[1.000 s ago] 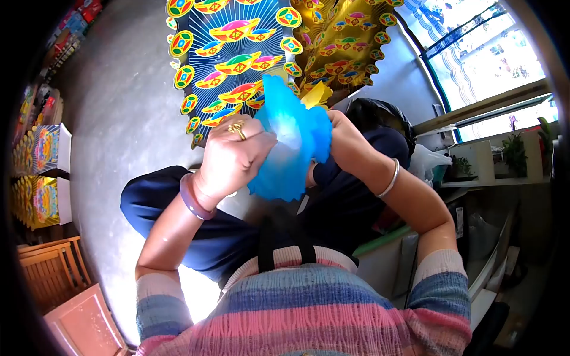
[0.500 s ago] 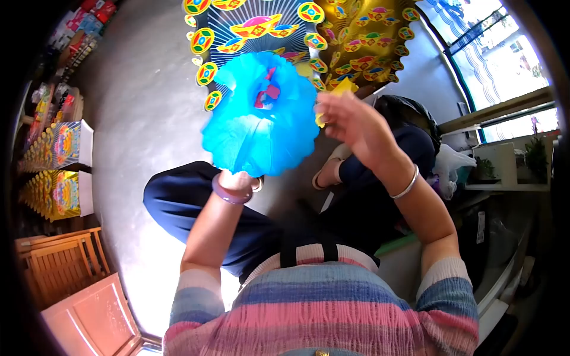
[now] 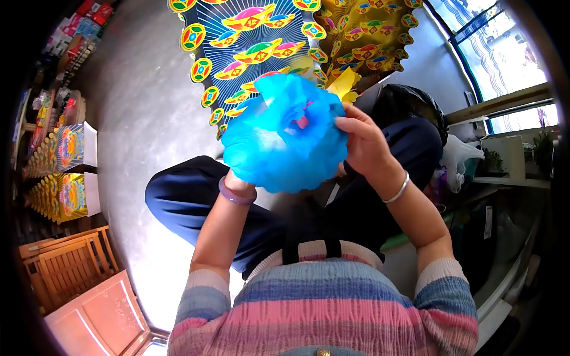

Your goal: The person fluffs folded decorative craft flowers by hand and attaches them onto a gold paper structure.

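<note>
Along the far left side, packed goods (image 3: 77,35) crowd the edge of the room. Nearer on the left stand 2 printed cartons (image 3: 70,145), then a slatted wooden chair (image 3: 71,261), and nearest a reddish-brown panel (image 3: 104,314).

Right of these, the left hand (image 3: 238,180) shows only by a sliver above a purple bangle (image 3: 237,193); petals hide its fingers, so how open it is and how it grips cannot be told.

The blue paper flower (image 3: 267,142) sits just beyond that wrist, between both hands, with 1 small pink patch (image 3: 302,122) in its ruffled centre. It is roughly round, with no clear long axis. From the right hand (image 3: 350,121) it lies directly left, its right edge touching the fingertips: this hand is part-curled, thumb over the rim, and seems to pinch a petal. The left hand is at the flower's near-left side.

Beyond the flower stands a printed panel (image 3: 255,35). A yellow paper piece (image 3: 344,85) is just far of the right hand. Farther right are a black plastic bag (image 3: 407,107) and 1 white plastic bag (image 3: 458,157).
</note>
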Tool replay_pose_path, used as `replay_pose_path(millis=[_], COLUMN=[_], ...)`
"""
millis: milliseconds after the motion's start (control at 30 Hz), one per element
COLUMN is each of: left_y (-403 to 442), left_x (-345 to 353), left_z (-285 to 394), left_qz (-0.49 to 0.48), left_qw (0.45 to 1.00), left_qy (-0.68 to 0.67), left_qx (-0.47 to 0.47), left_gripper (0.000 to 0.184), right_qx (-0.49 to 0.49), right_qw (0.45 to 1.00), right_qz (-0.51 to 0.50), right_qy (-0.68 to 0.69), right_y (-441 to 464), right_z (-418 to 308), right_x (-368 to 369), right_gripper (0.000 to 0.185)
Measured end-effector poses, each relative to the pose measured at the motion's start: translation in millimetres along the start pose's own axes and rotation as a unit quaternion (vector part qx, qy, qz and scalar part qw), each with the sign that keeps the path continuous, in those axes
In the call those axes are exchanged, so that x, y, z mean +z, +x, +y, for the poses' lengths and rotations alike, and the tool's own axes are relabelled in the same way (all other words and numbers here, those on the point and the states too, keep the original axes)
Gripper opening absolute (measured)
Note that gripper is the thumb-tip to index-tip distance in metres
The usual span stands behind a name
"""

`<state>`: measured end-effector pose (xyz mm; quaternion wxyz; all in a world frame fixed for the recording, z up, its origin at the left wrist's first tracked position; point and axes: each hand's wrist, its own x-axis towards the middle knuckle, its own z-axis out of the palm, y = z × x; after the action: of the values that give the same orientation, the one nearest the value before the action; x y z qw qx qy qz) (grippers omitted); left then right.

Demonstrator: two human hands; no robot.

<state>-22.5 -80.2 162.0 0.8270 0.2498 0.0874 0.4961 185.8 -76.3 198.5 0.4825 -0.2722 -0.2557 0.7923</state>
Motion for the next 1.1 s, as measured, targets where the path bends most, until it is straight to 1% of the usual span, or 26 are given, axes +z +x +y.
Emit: replay_pose_path(millis=[33, 67, 133, 167, 200, 267, 367, 400, 467, 500, 533, 600, 667, 700, 733, 767, 800, 833, 867, 933, 967, 1067, 1100], left_y=[-1, -3, -12, -16, -19, -20, -15, -14, -12, -9, -6, 3, 1, -2, -1, 2, 1, 0, 0, 0, 1, 2, 3], left_x=[-4, -8, -6, -1, 4, 18, 32, 35, 37, 36, 34, 32, 36, 24, 23, 25, 25, 25, 25, 23, 22, 22, 21], left_z=[0, 1, 3, 3, 1, -4, -13, -16, -19, -22, -25, -25, -23, -27, -26, -20, -19, -19, -18, -17, -18, -20, -19], left_qz=[0.027, 0.055, 0.059, 0.045, 0.026, -0.026, -0.090, -0.095, -0.076, -0.057, -0.038, -0.051, -0.004, -0.018, -0.034, -0.072, -0.064, -0.056, -0.046, -0.034, -0.029, -0.022, -0.021], left_qw=[0.999, 0.997, 0.988, 0.982, 0.974, 0.952, 0.914, 0.907, 0.908, 0.915, 0.921, 0.906, 0.962, 0.963, 0.964, 0.907, 0.912, 0.919, 0.929, 0.937, 0.941, 0.942, 0.942], left_qy=[0.023, 0.045, 0.121, 0.164, 0.202, 0.280, 0.369, 0.386, 0.398, 0.392, 0.385, 0.420, 0.268, 0.266, 0.263, 0.415, 0.405, 0.390, 0.367, 0.347, 0.338, 0.334, 0.334], left_qx=[-0.022, -0.044, -0.073, -0.087, -0.099, -0.121, -0.143, -0.141, -0.107, -0.080, -0.053, 0.017, -0.043, -0.031, -0.020, 0.014, 0.013, 0.011, 0.007, 0.004, 0.004, 0.006, 0.007], left_gripper=[0.050, 0.051, 0.051, 0.051, 0.050, 0.050, 0.049, 0.049, 0.049, 0.049, 0.049, 0.052, 0.052, 0.053, 0.054, 0.055, 0.055, 0.055, 0.055, 0.055, 0.055, 0.055, 0.055], right_qx=[0.033, 0.066, 0.113, 0.134, 0.146, 0.155, 0.113, 0.109, 0.101, 0.071, 0.032, -0.043, -0.088, -0.112, -0.095, -0.078, -0.060, -0.041, 0.039, 0.123, 0.125, -0.026, -0.051], right_qw=[0.994, 0.977, 0.993, 0.990, 0.988, 0.985, 0.955, 0.956, 0.954, 0.957, 0.959, 0.958, 0.949, 0.943, 0.959, 0.972, 0.982, 0.984, 0.985, 0.987, 0.986, 0.984, 0.965], right_qz=[-0.088, -0.175, -0.033, 0.042, 0.005, -0.070, -0.211, -0.194, -0.163, -0.146, -0.161, -0.155, -0.111, -0.088, -0.051, -0.012, 0.026, -0.020, 0.056, 0.047, -0.008, 0.028, 0.064], right_qy=[0.051, 0.103, 0.018, -0.024, -0.058, -0.027, -0.173, -0.192, -0.231, -0.240, -0.230, -0.238, -0.280, -0.302, -0.261, -0.221, -0.179, -0.170, -0.158, -0.097, -0.107, -0.173, -0.249], right_y=[-2, -1, 2, 2, 4, 9, 16, 17, 19, 17, 15, 9, 7, 7, 6, 5, 5, 7, 1, -9, -16, -21, -26], right_z=[-4, -8, -7, -8, -9, -7, -15, -18, -26, -34, -39, -42, -41, -40, -38, -37, -34, -27, -22, -6, -3, -5, -17], right_x=[-26, -40, -47, -44, -38, -27, -21, -21, -19, -16, -19, -18, -22, -24, -25, -26, -29, -41, -26, -45, -47, -41, -38], right_gripper=[0.031, 0.033, 0.039, 0.043, 0.062, 0.059, 0.045, 0.040, 0.032, 0.021, 0.018, 0.017, 0.019, 0.020, 0.024, 0.029, 0.034, 0.048, 0.052, 0.043, 0.043, 0.043, 0.039])
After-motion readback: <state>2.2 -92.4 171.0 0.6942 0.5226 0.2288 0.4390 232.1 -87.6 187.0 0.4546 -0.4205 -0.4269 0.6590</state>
